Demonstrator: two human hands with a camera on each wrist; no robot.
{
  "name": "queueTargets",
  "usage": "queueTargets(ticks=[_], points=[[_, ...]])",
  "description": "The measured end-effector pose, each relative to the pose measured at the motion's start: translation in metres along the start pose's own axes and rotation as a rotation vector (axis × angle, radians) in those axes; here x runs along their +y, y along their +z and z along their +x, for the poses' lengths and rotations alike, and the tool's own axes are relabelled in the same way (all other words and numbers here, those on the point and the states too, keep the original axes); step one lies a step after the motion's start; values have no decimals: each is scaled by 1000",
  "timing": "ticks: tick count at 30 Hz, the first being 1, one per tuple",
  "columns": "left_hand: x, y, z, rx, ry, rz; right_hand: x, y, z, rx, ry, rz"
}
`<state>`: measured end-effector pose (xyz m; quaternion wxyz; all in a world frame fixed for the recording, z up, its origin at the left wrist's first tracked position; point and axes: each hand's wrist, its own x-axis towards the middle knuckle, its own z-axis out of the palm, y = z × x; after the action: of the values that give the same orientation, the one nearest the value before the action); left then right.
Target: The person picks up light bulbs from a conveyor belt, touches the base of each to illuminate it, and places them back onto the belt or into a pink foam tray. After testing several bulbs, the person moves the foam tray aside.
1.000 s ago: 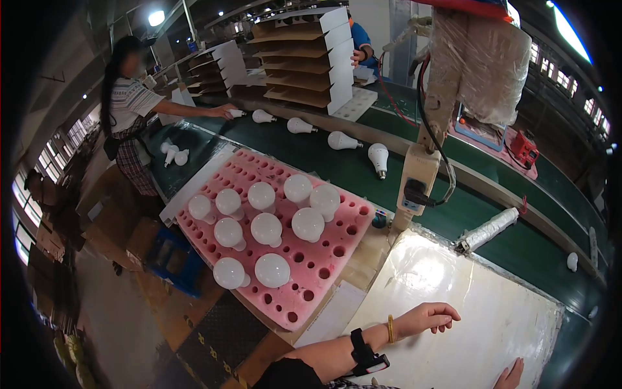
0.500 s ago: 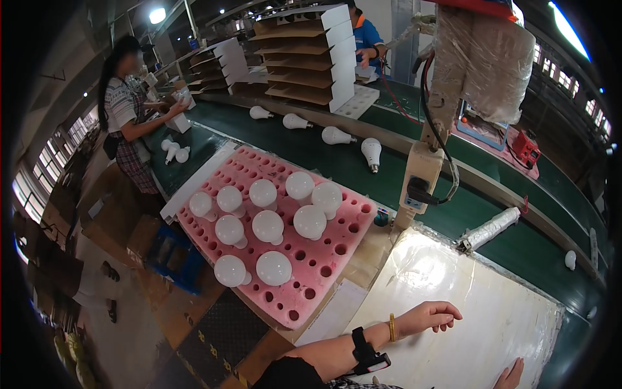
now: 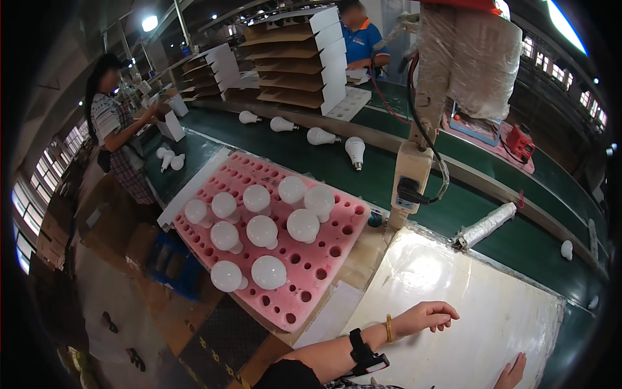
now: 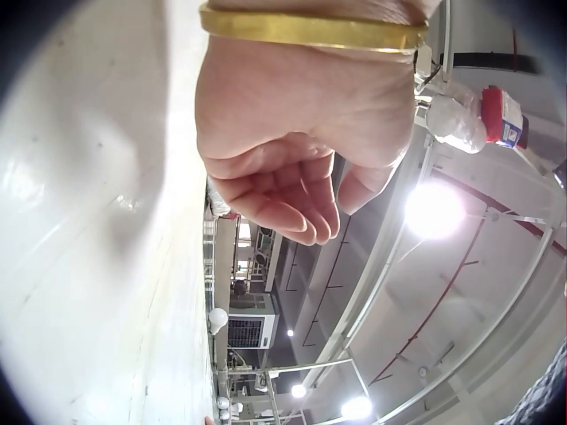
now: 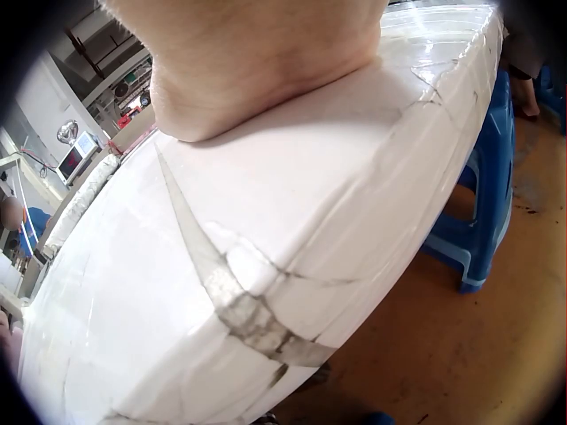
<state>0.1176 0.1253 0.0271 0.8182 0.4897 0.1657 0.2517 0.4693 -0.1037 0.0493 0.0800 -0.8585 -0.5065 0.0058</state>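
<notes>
My left hand (image 3: 424,318), with a gold bangle (image 4: 310,30) at its wrist, rests at the near side of the white covered worktop (image 3: 447,285). Its fingers are loosely curled, and the left wrist view finds nothing in them. To the right lies my right hand (image 3: 512,372), cut off by the frame's lower edge, flat on the same top with fingers extended. In the right wrist view only the heel of that hand (image 5: 257,71) shows, resting on the white surface. Left of the worktop, a pink foam tray (image 3: 327,259) holds several white LED bulbs (image 3: 269,272).
Behind the tray runs a green conveyor belt (image 3: 389,175) with several bulbs (image 3: 355,150) in a row. A post with a power socket (image 3: 414,178) rises beside the worktop. One person (image 3: 120,129) stands at left near white boxes; another (image 3: 363,42) is behind stacked cardboard trays (image 3: 291,65).
The bulb row on the belt has shifted left and lost a bulb; the person at left drew back the reaching arm toward a white box. The person in blue leaned into view. My hands stayed still.
</notes>
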Motion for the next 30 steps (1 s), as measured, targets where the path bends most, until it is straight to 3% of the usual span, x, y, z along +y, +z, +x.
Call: queueTargets(ticks=[16,18,20,21,23,25,30], points=[[0,1,0,0,0,-16,-8,-5,0,-26,54,1],[1,2,0,6,-12,-4,5,5,4,-46,78,-30],[1,0,0,-11,-16,-1,72,59,10,186,-45,13],[1,0,1,-6,-14,6,76,66,3,197,-57,-4],[3,0,-3,28,-32,-11,53,51,3,205,-42,-42],[-2,0,-4,75,-34,-29,44,42,2,290,-142,-74],[4,11,-5,190,-43,-22,32,28,0,256,-28,-45]])
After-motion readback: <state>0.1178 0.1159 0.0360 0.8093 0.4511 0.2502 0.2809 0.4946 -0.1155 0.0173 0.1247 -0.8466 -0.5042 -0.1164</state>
